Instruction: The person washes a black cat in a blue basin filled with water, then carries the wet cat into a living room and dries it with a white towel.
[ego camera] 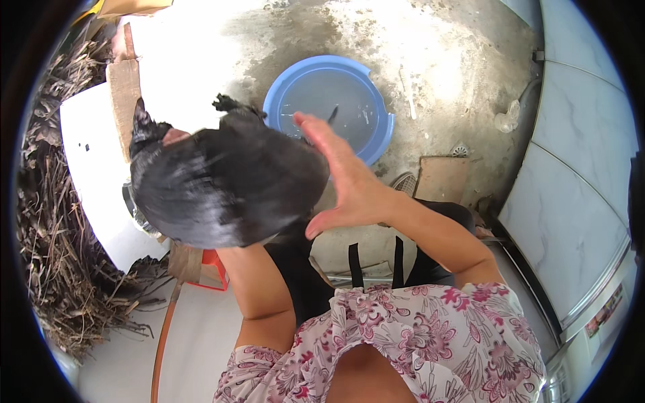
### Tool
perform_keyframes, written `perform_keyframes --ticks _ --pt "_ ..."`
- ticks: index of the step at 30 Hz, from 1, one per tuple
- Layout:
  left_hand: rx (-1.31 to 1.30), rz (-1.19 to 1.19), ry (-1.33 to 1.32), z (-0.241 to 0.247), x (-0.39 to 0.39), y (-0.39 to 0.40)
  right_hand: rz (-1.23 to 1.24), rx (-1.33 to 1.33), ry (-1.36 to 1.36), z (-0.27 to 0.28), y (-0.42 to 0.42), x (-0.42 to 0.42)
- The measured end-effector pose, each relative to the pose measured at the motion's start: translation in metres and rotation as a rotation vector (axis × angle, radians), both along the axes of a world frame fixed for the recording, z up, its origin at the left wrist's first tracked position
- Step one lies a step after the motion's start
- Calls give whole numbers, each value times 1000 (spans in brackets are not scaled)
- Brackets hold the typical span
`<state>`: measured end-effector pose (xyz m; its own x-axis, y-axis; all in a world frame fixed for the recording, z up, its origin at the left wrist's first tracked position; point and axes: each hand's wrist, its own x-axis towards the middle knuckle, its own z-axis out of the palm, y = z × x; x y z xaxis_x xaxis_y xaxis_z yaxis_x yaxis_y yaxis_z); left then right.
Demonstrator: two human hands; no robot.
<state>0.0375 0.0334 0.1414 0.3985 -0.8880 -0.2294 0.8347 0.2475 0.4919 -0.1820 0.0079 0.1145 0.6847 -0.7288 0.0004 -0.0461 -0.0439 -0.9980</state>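
Observation:
A large, rounded, glossy black object (232,181) with ragged black ends is held up to the left; its exact kind cannot be told. My left forearm reaches beneath it, and most of that hand is hidden; what look like my left hand's fingertips (175,136) show at its upper edge. Spread fingers and thumb mark my right hand (345,184), which is beside the object's right end and holds nothing. Beyond them, a round blue plastic basin (385,133) on the floor contains cloudy liquid (322,90) and a small dark piece (333,114).
Dry twigs (55,226) are heaped at the left, beside a white sheet (90,176) and a wooden board (123,101). A white-handled brush (408,93) lies right of the basin. Nearer are a floor drain (459,150) and a flat tan slab (442,176). Marbled panels (579,126) line the right.

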Motion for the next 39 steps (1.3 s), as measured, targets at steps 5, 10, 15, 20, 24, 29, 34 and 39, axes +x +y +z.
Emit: perform_keyframes --ticks 5,10,15,20,24,29,34,39 --pt "-364 -151 884 80 -23 25 106 129 -114 45 34 24" --pt "-180 -324 577 147 -25 35 129 117 -161 102 50 14" --pt "-132 -328 605 227 -50 37 80 39 -245 181 44 -15" --pt "-191 -338 615 302 -70 45 102 11 -288 267 40 -42" --pt "-243 -355 621 376 -94 50 70 -160 -277 335 41 -60" --pt "-303 -355 603 485 -96 54 169 -185 -133 468 31 -74" --pt "-478 -354 636 523 -103 37 55 -563 -251 520 18 -75" --pt "-485 -280 543 520 -102 -5 45 -565 -58 572 -14 -96"
